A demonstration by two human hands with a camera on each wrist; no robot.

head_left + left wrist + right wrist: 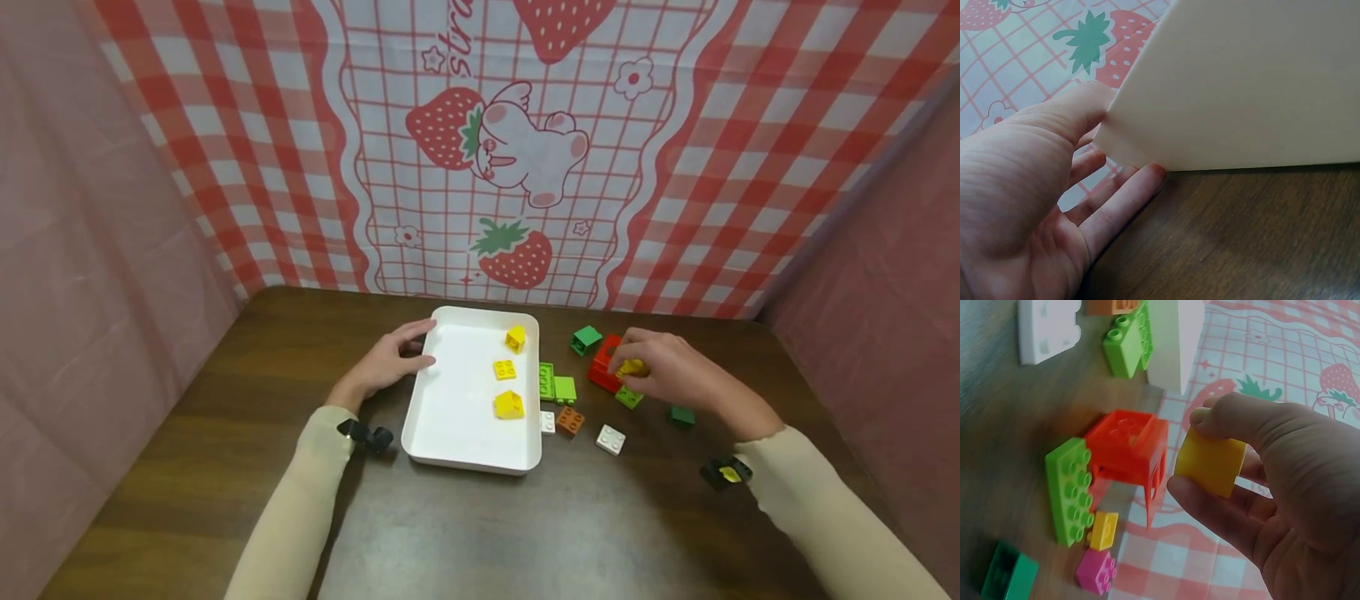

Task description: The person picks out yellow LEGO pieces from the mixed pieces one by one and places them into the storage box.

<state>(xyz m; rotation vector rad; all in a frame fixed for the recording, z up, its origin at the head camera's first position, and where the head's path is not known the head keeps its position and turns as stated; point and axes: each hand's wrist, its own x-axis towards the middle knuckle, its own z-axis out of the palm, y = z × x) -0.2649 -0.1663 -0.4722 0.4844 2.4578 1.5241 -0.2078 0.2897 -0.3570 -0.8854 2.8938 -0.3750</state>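
Note:
My left hand [382, 362] rests against the left side of a white tray [471, 462], its thumb and fingertips at the rim and outer wall. Inside the tray, along its right half, lie a yellow sloped brick [515, 339], a flat yellow brick [505, 369] and another yellow sloped brick [509, 405]. Over the blocks to the right of the tray, my right hand [667, 367] pinches a yellow brick [1210, 462] between thumb and fingers. Close below it stands a red window-like block [1125, 440], beside a light green studded brick [1069, 490].
Between tray and right hand lie light green bricks [565, 389], a brown brick [571, 421] and a white brick [611, 439]. Dark green blocks [586, 339] sit behind and right. A small yellow brick [1104, 530] and a pink brick [1096, 571] show in the right wrist view.

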